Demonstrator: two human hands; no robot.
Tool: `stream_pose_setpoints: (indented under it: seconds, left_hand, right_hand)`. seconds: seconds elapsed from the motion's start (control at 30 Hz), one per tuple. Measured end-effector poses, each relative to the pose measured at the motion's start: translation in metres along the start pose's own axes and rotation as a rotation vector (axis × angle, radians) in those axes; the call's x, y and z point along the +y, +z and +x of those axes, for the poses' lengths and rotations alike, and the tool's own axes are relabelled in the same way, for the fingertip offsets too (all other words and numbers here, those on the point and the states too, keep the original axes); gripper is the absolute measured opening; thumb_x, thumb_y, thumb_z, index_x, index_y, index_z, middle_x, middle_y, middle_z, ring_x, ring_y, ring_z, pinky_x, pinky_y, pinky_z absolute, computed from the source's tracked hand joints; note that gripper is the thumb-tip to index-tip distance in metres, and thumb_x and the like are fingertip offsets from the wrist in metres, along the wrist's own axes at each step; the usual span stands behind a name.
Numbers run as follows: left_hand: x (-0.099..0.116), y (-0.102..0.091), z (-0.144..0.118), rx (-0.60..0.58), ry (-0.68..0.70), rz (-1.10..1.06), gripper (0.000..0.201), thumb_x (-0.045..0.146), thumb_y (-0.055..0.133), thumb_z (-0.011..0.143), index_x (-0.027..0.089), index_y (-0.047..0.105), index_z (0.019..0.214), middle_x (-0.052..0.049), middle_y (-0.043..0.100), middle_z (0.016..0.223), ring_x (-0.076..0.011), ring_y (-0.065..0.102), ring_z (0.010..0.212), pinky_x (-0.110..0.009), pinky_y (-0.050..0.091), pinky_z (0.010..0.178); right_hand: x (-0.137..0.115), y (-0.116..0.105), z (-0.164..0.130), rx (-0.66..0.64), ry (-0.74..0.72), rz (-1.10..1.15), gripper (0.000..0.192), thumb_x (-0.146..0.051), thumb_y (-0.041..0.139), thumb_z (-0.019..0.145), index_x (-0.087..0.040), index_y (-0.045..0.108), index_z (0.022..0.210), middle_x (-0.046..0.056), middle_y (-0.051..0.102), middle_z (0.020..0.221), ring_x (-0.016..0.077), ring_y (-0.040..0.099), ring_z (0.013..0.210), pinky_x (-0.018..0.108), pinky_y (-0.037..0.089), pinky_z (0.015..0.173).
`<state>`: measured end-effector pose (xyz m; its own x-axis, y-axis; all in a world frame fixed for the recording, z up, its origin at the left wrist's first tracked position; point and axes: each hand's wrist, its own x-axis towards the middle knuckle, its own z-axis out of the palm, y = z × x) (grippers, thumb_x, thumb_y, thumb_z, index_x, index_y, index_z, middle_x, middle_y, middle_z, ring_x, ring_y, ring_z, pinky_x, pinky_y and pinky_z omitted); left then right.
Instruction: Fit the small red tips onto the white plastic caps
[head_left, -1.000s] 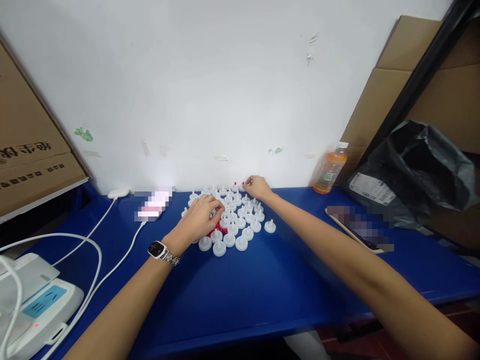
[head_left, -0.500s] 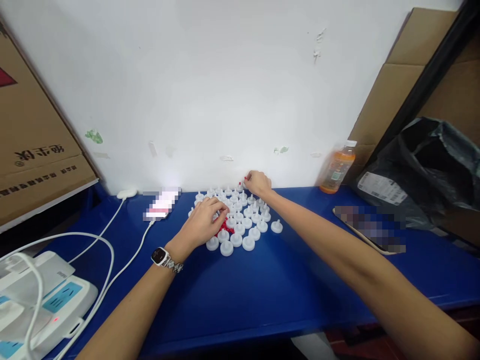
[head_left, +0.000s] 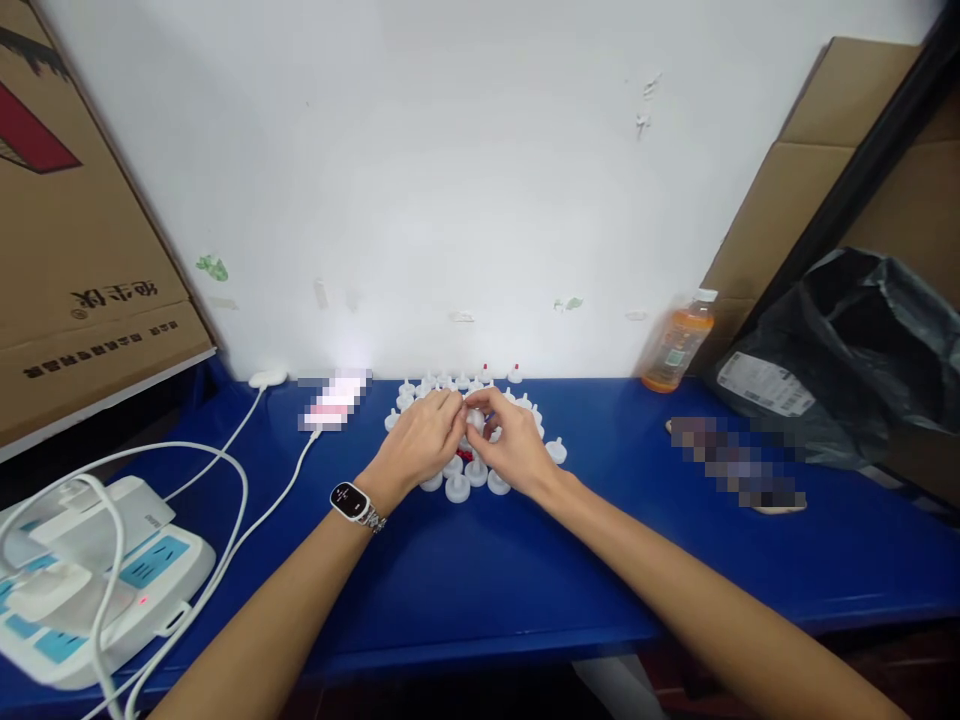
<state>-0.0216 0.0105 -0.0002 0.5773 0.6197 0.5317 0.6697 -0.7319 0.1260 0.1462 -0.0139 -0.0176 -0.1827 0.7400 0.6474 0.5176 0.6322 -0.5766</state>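
Both hands meet above a cluster of white round nozzle caps with thin spouts, standing on the blue table. My right hand has its thumb and fingers closed around a white nozzle cap, partly hidden by the fingers. My left hand is pinched at the top of that cap, and whatever lies between its fingertips is hidden. Small red pieces show just below the hands among the caps. At the back by the wall, two caps carry red tips, one of them a red-tipped cap on the right.
A power strip with white cables and a charging phone lie left. An orange drink bottle, another phone and a black plastic bag are right. Cardboard boxes flank the white wall.
My right hand has come back from the wall toward my left hand and now holds a white cap. A second red-tipped cap stands where it was. The view has shifted slightly.
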Motion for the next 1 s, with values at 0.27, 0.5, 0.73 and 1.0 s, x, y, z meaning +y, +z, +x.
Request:
stream_pose_setpoints:
  seconds: [0.27, 0.5, 0.73, 1.0]
  left_hand:
    - [0.001, 0.009, 0.005, 0.098, -0.185, -0.383, 0.035, 0.037, 0.029, 0.105, 0.021, 0.046, 0.078, 0.001, 0.054, 0.07, -0.0152, 0.05, 0.063, -0.03, 0.036, 0.063]
    - [0.01, 0.017, 0.014, 0.19, -0.436, -0.752, 0.041, 0.045, 0.036, 0.099, 0.02, 0.041, 0.066, 0.003, 0.041, 0.058, -0.0125, 0.039, 0.054, -0.028, 0.029, 0.056]
    - [0.018, 0.019, 0.017, 0.106, -0.579, -1.051, 0.039, 0.046, 0.034, 0.097, 0.024, 0.028, 0.066, 0.008, 0.022, 0.056, -0.0097, 0.022, 0.046, -0.025, 0.023, 0.047]
    - [0.004, -0.015, -0.003, 0.005, -0.074, -0.094, 0.026, 0.035, 0.03, 0.104, 0.021, 0.047, 0.091, -0.003, 0.056, 0.082, -0.0189, 0.053, 0.071, -0.031, 0.041, 0.066]
  right_hand:
    - [0.003, 0.002, 0.009, 0.153, -0.241, -0.105, 0.021, -0.015, 0.049, 0.092, -0.022, 0.049, 0.112, 0.008, 0.062, 0.105, 0.0213, 0.063, 0.097, 0.037, 0.054, 0.087]
    - [0.009, 0.009, 0.017, 0.185, -0.37, -0.181, 0.022, -0.007, 0.045, 0.091, -0.022, 0.049, 0.106, 0.011, 0.06, 0.107, 0.0234, 0.059, 0.106, 0.039, 0.052, 0.091]
    - [0.007, 0.009, 0.018, 0.245, -0.328, -0.173, 0.025, -0.009, 0.047, 0.09, -0.022, 0.05, 0.111, 0.009, 0.059, 0.104, 0.0222, 0.06, 0.101, 0.038, 0.052, 0.088]
    - [0.001, 0.0, 0.011, -0.074, 0.03, 0.238, 0.06, -0.02, 0.06, 0.083, -0.025, 0.034, 0.137, 0.001, 0.066, 0.095, 0.015, 0.063, 0.078, 0.03, 0.053, 0.076]
